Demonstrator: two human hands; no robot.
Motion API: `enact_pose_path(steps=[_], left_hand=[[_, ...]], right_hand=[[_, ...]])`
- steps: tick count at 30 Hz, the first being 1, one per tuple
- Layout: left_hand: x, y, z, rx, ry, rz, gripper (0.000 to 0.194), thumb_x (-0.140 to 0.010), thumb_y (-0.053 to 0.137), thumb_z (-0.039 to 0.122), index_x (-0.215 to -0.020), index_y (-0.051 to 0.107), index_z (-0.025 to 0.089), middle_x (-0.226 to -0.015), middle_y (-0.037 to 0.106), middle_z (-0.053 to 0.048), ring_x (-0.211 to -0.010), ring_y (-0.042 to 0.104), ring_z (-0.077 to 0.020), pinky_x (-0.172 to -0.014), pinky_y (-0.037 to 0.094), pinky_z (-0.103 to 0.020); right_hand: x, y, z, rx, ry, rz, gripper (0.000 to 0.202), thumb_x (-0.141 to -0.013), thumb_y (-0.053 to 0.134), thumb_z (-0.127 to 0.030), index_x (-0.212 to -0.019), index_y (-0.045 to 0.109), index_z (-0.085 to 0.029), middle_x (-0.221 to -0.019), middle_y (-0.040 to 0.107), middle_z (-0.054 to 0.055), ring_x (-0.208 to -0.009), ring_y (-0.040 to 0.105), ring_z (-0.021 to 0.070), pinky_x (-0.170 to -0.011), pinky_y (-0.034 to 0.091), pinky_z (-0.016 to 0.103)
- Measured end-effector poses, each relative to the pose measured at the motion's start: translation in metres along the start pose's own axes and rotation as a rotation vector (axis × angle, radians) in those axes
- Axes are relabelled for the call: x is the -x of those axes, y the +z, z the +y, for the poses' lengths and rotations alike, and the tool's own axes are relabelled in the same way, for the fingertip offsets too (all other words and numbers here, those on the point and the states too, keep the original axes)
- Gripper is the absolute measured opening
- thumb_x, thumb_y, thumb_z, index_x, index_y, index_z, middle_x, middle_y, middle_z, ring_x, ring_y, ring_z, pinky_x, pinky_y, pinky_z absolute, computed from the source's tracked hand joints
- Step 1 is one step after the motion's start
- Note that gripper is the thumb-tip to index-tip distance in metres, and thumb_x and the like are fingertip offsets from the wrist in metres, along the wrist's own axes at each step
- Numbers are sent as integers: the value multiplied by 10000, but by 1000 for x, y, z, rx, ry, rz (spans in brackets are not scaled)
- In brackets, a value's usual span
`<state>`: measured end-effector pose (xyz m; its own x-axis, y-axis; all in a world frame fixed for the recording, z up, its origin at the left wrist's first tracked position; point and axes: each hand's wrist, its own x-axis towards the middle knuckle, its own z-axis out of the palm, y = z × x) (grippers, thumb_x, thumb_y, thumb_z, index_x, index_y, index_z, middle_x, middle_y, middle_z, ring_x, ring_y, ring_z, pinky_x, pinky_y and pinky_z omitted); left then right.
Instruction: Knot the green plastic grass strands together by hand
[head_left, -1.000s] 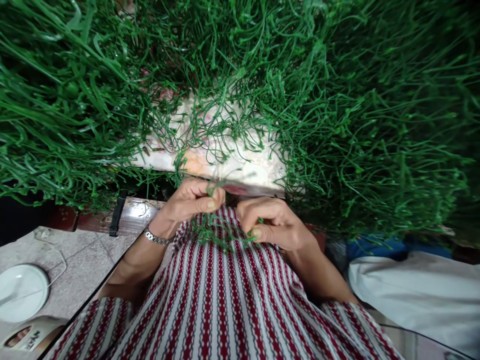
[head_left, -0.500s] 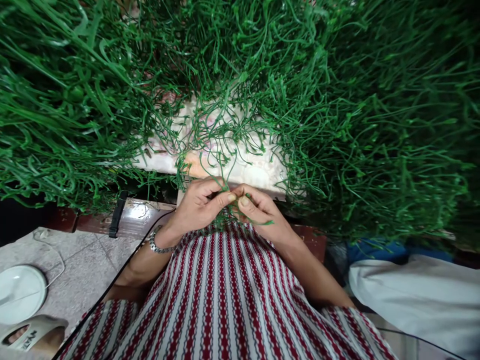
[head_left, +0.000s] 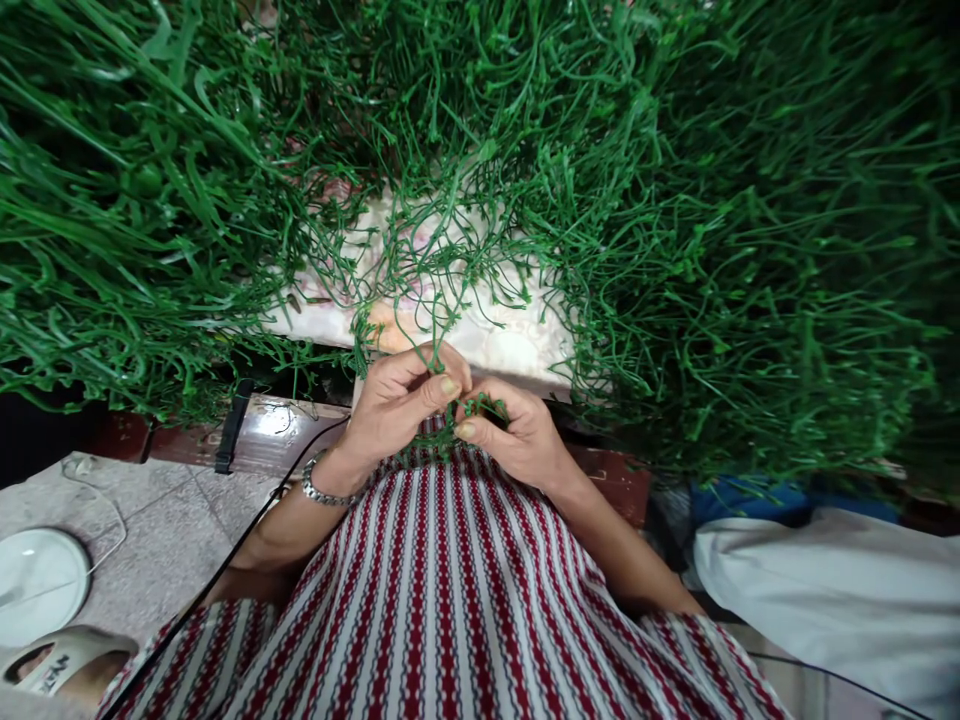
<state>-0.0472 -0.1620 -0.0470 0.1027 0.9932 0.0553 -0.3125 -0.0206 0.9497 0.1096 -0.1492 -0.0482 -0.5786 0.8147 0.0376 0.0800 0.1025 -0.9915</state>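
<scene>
Close together near my lap, both hands work on thin green plastic stems with small knobbed ends. My left hand [head_left: 401, 405], wearing a metal bracelet at the wrist, pinches a green plastic stem [head_left: 436, 355] between thumb and forefinger. My right hand [head_left: 514, 435] is closed around a green plastic sprig [head_left: 484, 405], its thumb and finger nearly touching the left hand. Exactly how the two pieces meet is hidden by my fingers. Further green strands [head_left: 435, 445] hang below the hands, against the striped garment [head_left: 450, 590].
Large heaps of green plastic stems lie left [head_left: 135, 230] and right [head_left: 750, 290]. Between them shows a pale patterned surface [head_left: 495, 335] with loose stems. A white round object [head_left: 41, 585] and a slippered foot [head_left: 71, 665] are lower left; white cloth [head_left: 832, 580] lies right.
My left hand has shifted slightly left with its stem, thumb raised. My right hand has turned and moved a little left, and the stem end that stuck out below its thumb no longer shows.
</scene>
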Motion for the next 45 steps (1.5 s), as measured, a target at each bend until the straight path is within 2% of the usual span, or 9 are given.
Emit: enact_pose_path(steps=[10,15,19,23,27,33,39,42,45], left_hand=[[2,4,6,312,-261,-65,275,-796,585,356,-647,458,162,-528,474,25,-419,311,-48,-368,186,-181],[-6,-3,10,424,-265,10,336,-825,544,365,-607,367,181,-468,289,75,-366,227,-38,-387,256,-196],[-7,-8,12,289,-187,-25,285,-831,542,355,-645,412,183,-496,380,59,-387,317,-52,-421,312,-213],[-4,-9,11,47,-208,-169,208,-862,500,358,-786,482,166,-542,457,42,-447,370,-62,-449,285,-207],[-4,-11,12,-215,-185,-245,270,-891,443,354,-752,527,137,-551,437,34,-497,373,-68,-492,290,-212],[-5,-11,10,-333,-191,-470,340,-881,441,390,-778,623,122,-574,453,21,-535,376,-79,-503,301,-205],[-3,-11,9,-149,-270,-517,349,-854,472,412,-681,584,130,-539,428,26,-491,345,-75,-451,277,-204],[-2,-12,13,-242,-295,-524,358,-860,457,331,-571,527,133,-483,433,24,-446,350,-72,-437,275,-215],[-2,-8,17,-408,-218,-365,172,-832,470,211,-718,572,133,-628,550,-9,-568,488,-104,-543,391,-227]], right_hand=[[-4,-2,4,48,-166,-128,272,-891,465,-372,-772,572,-152,-563,426,-50,-499,366,66,-486,322,198],[0,-4,13,-90,-219,-200,254,-887,481,-336,-715,542,-160,-594,475,-29,-534,425,74,-531,350,219],[0,-7,8,-86,-268,-26,260,-894,466,-355,-726,538,-169,-657,506,4,-607,474,106,-579,391,257],[2,-23,-11,48,-238,314,251,-893,464,-349,-727,544,-179,-864,564,67,-792,557,166,-712,446,337],[6,-39,-29,-123,-237,536,159,-922,395,-217,-851,537,-211,-690,526,3,-482,480,93,-467,412,252],[-3,-35,-40,408,-424,117,225,-837,531,-143,-1044,617,-161,-798,605,50,-706,563,130,-607,479,255],[-14,-32,-31,511,-464,-249,378,-869,474,-184,-1231,489,-78,-1097,548,153,-999,539,193,-821,505,331],[-10,-35,-24,569,-377,-253,404,-885,468,-221,-1265,457,-83,-967,586,119,-855,567,167,-750,517,317],[-4,-36,-22,597,-337,-152,364,-882,480,-193,-1235,476,-109,-966,611,106,-871,581,164,-767,511,311]])
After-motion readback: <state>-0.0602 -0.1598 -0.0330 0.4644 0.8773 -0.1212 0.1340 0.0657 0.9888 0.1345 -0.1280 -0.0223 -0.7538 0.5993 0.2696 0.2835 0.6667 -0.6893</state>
